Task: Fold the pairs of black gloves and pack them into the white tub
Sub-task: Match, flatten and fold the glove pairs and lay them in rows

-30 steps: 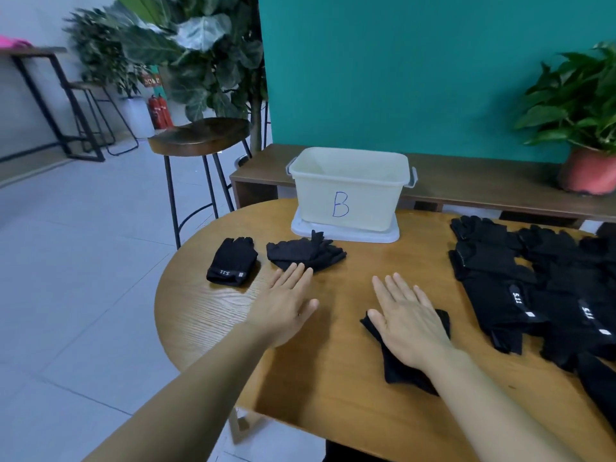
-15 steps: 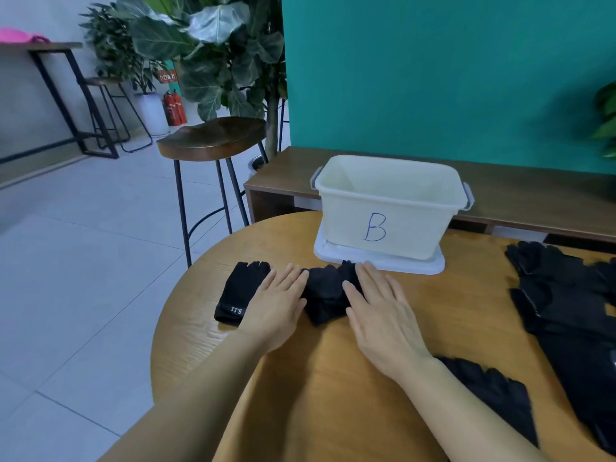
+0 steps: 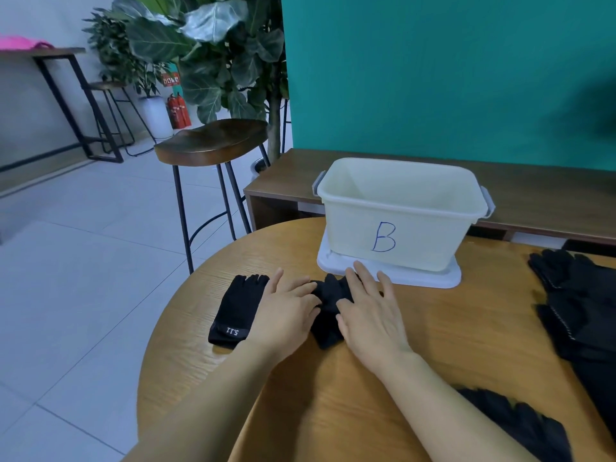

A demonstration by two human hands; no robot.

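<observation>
I have both hands laid flat on the table (image 3: pixel 450 331), fingers nearly straight. My left hand (image 3: pixel 286 316) and right hand (image 3: pixel 371 316) press the sides of a bunched pair of black gloves (image 3: pixel 328 308) between them, gripping nothing. The pair's long axis runs from me toward the white tub (image 3: pixel 400 208), finger ends nearest the tub's lid (image 3: pixel 393 278), on which the tub stands. The tub front bears a blue handwritten "B". Just left lies a single glove (image 3: pixel 238 306), cuff toward me, its label reading "5.11" upside down. My hands hide most of the bunched pair. A glove pile (image 3: pixel 586 315) on the right is cut off by the frame.
</observation>
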